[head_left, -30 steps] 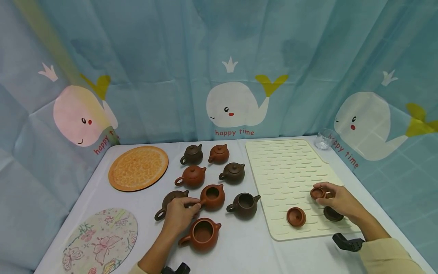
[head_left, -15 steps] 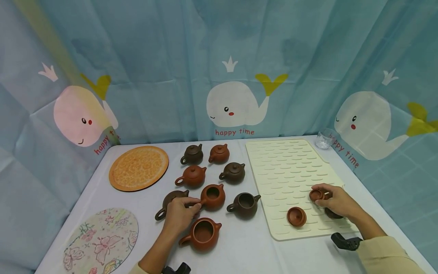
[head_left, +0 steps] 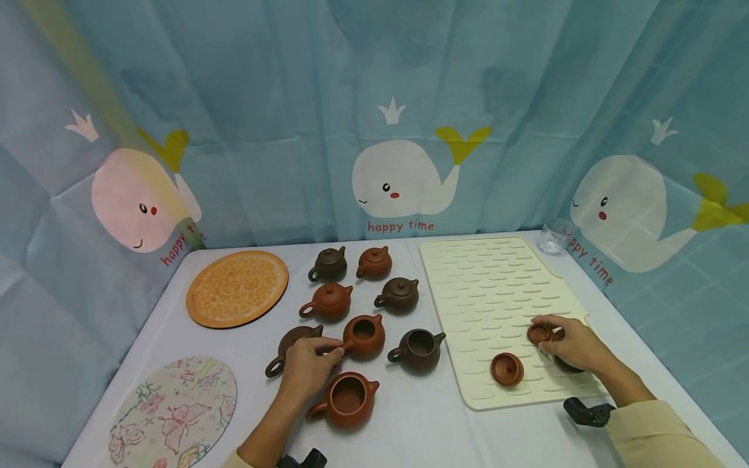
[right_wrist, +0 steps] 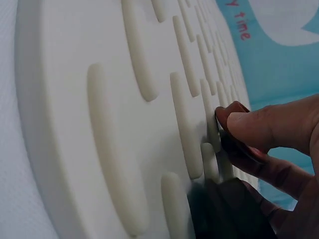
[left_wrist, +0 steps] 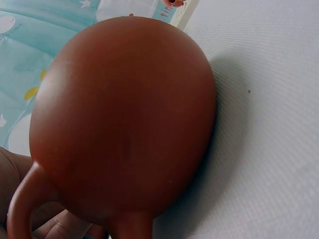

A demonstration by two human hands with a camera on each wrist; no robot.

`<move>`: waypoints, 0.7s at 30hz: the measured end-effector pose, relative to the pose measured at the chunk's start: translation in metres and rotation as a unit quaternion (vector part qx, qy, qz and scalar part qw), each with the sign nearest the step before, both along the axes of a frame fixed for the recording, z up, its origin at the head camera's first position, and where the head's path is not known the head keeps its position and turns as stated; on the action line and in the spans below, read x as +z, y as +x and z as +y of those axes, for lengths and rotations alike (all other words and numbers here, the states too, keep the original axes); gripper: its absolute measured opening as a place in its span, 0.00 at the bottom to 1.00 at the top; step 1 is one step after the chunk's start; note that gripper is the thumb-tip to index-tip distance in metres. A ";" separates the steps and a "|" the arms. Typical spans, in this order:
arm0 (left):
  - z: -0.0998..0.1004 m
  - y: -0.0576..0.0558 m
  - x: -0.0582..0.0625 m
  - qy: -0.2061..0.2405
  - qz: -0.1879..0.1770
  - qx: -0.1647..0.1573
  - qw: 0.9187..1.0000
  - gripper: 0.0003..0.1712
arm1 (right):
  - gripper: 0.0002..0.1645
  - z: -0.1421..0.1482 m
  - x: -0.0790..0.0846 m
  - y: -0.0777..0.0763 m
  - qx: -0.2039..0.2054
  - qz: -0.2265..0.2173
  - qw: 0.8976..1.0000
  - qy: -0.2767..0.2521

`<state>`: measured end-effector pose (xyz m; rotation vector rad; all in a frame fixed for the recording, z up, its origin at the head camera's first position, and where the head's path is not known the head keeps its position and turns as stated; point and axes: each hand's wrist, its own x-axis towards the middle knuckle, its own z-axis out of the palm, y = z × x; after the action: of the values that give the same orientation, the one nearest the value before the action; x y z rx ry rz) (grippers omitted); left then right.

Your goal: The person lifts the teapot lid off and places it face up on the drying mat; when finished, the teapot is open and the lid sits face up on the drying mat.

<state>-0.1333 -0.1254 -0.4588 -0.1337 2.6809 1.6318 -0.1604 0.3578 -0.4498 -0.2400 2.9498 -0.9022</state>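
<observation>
Lid (head_left: 539, 334), small and red, is pinched between the thumb and fingers of the right hand (head_left: 579, 344), over the near right part of the cream mat (head_left: 486, 273). The right wrist view shows it tilted, near the ridged surface; whether it touches cannot be told. A dark lid (head_left: 569, 365) lies on the mat, partly hidden by that hand, and a second red lid (head_left: 506, 369) rests to its left, well apart from it.

The left hand (head_left: 307, 367) pinches the handle of the middle red pot (head_left: 363, 352), which is open and upright on the white table (head_left: 433, 422). An open dark pot (head_left: 420, 366) stands to its right, and the near red pot (head_left: 351, 422), also open, stands nearer the person; its round side fills much of the left wrist view. Another dark pot (head_left: 292, 339) is partly covered by the left hand, so its top cannot be told.

Four lidded pots (head_left: 330, 302), two red and two dark, stand farther back. Left of them lies an orange disc (head_left: 236, 289), with a butterfly disc (head_left: 175, 413) nearer the person.
</observation>
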 end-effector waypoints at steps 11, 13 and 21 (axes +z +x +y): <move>0.000 0.000 0.001 0.013 0.003 -0.001 1.000 0.07 | 0.28 0.005 -0.001 0.003 0.000 -0.005 1.000 0.007; 0.000 0.000 0.000 0.014 0.001 -0.001 1.000 0.07 | 0.28 0.005 0.000 0.003 -0.002 -0.006 1.000 0.012; -0.001 0.000 0.000 0.005 0.002 0.000 1.000 0.07 | 0.27 0.005 0.000 0.003 -0.013 -0.004 0.999 0.034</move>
<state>-0.1330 -0.1259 -0.4592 -0.1306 2.6752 1.6460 -0.1570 0.3627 -0.4493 -0.1951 2.9773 -0.8020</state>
